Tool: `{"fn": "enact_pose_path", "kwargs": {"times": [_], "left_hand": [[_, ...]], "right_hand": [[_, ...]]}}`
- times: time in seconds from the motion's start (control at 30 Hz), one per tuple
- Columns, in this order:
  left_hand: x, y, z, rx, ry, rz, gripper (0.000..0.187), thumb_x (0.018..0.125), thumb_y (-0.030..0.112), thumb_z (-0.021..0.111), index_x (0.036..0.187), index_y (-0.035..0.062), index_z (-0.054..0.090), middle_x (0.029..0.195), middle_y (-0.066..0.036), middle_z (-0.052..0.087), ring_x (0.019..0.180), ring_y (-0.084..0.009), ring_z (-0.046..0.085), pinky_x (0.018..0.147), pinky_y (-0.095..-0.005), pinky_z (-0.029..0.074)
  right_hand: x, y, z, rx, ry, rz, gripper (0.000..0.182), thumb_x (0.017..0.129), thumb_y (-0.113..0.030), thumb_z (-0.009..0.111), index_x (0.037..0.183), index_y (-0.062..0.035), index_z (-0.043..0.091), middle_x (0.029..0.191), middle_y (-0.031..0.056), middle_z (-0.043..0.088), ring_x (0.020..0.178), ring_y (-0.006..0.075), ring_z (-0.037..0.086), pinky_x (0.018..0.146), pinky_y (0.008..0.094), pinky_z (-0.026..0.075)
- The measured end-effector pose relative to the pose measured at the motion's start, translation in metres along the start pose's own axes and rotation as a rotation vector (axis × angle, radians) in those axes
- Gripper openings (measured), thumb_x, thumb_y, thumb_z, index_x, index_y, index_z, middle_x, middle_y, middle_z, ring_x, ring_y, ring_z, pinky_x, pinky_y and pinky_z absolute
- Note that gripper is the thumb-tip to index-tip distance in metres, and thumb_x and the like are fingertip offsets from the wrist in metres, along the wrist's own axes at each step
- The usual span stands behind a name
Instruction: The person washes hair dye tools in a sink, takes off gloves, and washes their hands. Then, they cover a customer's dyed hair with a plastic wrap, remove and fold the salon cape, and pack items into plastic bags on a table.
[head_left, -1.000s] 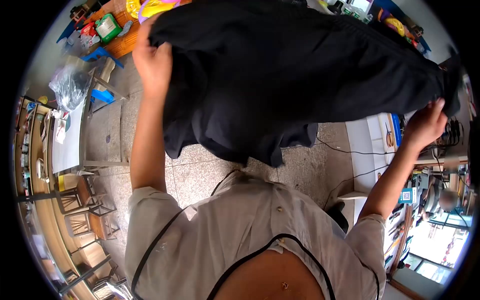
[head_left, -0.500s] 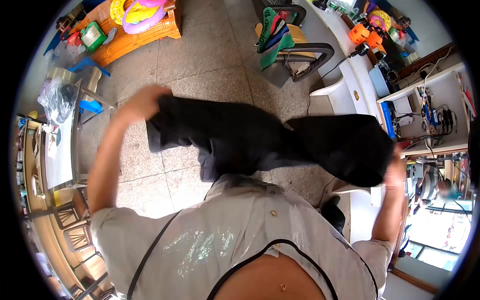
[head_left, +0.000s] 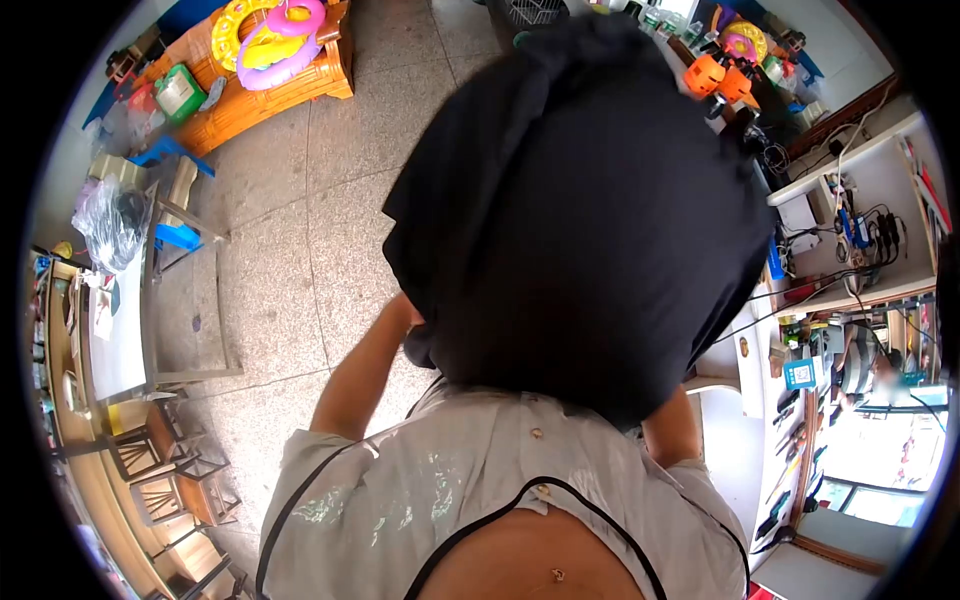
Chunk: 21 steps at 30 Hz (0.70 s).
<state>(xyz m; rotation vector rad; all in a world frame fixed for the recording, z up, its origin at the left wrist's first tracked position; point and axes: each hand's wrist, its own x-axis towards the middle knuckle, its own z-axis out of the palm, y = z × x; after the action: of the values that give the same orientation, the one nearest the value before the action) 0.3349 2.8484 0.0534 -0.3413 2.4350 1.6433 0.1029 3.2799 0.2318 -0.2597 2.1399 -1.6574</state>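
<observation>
A large black garment (head_left: 590, 230) billows up in front of my chest and hides much of the middle of the view. What kind of garment it is, I cannot make out. My left hand (head_left: 408, 312) grips its lower left edge, with the fingers mostly covered by the cloth. On the other side, my right forearm (head_left: 672, 428) runs up behind the lower right of the garment, which hides the right hand and its fingers.
An orange wooden bench (head_left: 270, 95) with swim rings stands at the far left. A table (head_left: 118, 335) with a plastic bag is at left, above wooden stools (head_left: 190, 495). On the right are shelves (head_left: 880, 270) with cables and a white counter (head_left: 735, 430).
The garment has gone from stretched sideways between both hands to bunched and raised, now covering the chair. Both hands have come inward, and the right one has passed behind the cloth.
</observation>
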Motion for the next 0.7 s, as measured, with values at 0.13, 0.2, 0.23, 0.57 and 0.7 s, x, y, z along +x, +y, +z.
{"fn": "enact_pose_path", "kwargs": {"times": [0.13,0.2,0.23,0.57,0.7], "left_hand": [[-0.026,-0.006,0.026,-0.951,-0.093,-0.482,0.035,0.087,0.021,0.045,0.115,0.0006,0.047,0.115,-0.012,0.051,0.101,-0.0203,0.052,0.086,-0.0353,0.043],[-0.047,-0.043,0.030,-1.321,-0.068,-0.492,0.033,0.083,0.017,0.052,0.108,-0.0037,0.050,0.105,-0.015,0.057,0.090,-0.0194,0.058,0.082,-0.0364,0.046],[-0.062,-0.046,0.023,-1.224,-0.008,-0.485,0.039,0.085,0.027,0.047,0.109,-0.0036,0.049,0.106,-0.014,0.056,0.091,-0.0199,0.058,0.081,-0.0352,0.046],[-0.140,-0.033,0.031,-1.139,0.272,-0.545,0.035,0.077,0.020,0.064,0.101,-0.0015,0.053,0.088,-0.007,0.060,0.072,-0.0148,0.058,0.063,-0.0262,0.049],[-0.216,-0.084,-0.066,-1.412,1.170,-0.203,0.027,0.082,0.016,0.053,0.102,-0.0010,0.054,0.099,-0.012,0.059,0.091,-0.0222,0.057,0.087,-0.0345,0.043]], "right_hand": [[0.020,-0.017,0.022,0.010,-0.037,-0.032,0.027,0.089,-0.024,0.038,0.096,-0.0033,0.054,0.086,0.0076,0.056,0.082,0.0196,0.055,0.076,0.0293,0.045],[0.032,-0.025,0.043,0.009,-0.086,-0.047,0.027,0.088,-0.024,0.039,0.095,-0.0033,0.054,0.085,0.0077,0.057,0.081,0.0198,0.055,0.075,0.0298,0.045],[0.040,-0.028,0.056,0.013,-0.119,-0.051,0.027,0.088,-0.024,0.039,0.094,-0.0033,0.055,0.085,0.0078,0.057,0.080,0.0199,0.055,0.075,0.0301,0.045],[0.093,0.004,0.233,-0.062,-0.594,0.163,0.026,0.087,-0.026,0.042,0.087,-0.0035,0.055,0.081,0.0086,0.058,0.076,0.0210,0.057,0.072,0.0326,0.047],[0.101,0.045,0.221,-0.137,-0.619,0.408,0.027,0.087,-0.027,0.044,0.085,-0.0036,0.056,0.079,0.0089,0.058,0.074,0.0214,0.057,0.071,0.0336,0.047]]}}
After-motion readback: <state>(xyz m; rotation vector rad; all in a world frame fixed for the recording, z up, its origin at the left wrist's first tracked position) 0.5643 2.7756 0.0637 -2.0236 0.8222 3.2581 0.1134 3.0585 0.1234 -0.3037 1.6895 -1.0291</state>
